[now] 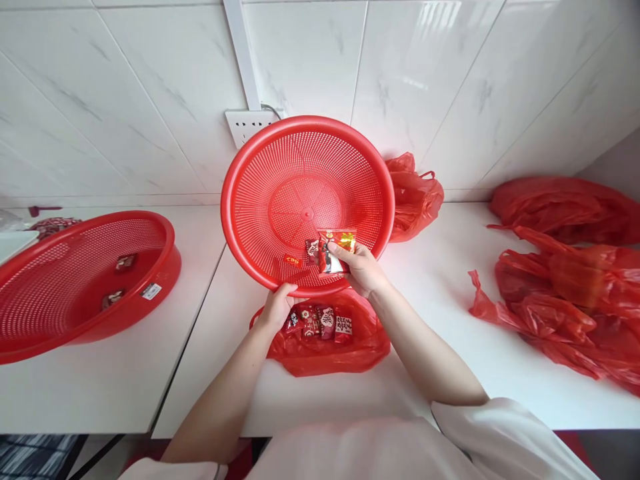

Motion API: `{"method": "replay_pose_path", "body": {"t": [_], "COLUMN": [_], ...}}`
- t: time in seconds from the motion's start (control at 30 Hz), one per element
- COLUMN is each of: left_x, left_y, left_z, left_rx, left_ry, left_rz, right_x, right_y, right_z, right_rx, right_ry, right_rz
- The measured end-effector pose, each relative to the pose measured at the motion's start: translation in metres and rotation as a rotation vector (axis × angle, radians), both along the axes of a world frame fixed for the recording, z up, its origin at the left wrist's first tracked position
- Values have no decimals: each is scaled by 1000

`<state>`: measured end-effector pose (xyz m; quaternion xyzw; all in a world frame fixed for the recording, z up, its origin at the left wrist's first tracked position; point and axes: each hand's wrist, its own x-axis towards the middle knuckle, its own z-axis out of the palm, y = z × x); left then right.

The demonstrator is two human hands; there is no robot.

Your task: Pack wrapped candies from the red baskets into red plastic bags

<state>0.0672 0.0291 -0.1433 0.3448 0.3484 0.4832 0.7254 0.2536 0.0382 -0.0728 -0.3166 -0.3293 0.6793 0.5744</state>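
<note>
The left hand [277,308] is gripping the lower rim of the red sieve basket [295,180]. The thumb is lying over the rim's front edge, and the remaining fingers are hidden behind it. The sieve basket is standing tilted steeply, its open side facing the person and its lower edge sitting just above the white table [450,280].

The right hand [361,269] is reaching over the lower right rim of the sieve basket. Its thumb and fingers are pinched closed on a small bundle of wrapped packets [334,250], which is resting against the inner mesh. One loose red packet [291,261] is lying on the mesh, just left of the bundle.

Directly below the sieve basket, an open red bag [325,353] is lying on the table, with several bagged packets [320,323] showing inside its mouth, close to the left hand.

Behind the sieve basket's right edge, a crumpled bag [413,193] is leaning against the tiled wall. Well to the right of the sieve basket, a heap of red bags [565,280] is spreading over the table. Well to the left, a second basket [60,280] is sitting on an adjoining table, holding a few dark packets [125,262]. A wall socket [247,125] is showing just above the upper left rim of the sieve basket.
</note>
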Motion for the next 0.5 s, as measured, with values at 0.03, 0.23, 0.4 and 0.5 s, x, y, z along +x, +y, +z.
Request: {"method": "replay_pose_path", "body": {"t": [0.03,0.23,0.4,0.5], "left_x": [0,1,1,1], "left_y": [0,-2,-2,-2], "left_z": [1,5,5,3], "left_rx": [0,-4,14,8], "left_ry": [-1,0,1,8], "left_rz": [4,-24,-19,-10], "right_x": [0,2,1,3], "right_y": [1,6,12,12], "right_z": [0,-1,-7,-11], "right_rx": [-5,-124,-80,1], "right_ry": [8,24,-42,-136], "right_rz": [-14,-60,-116,-140]}}
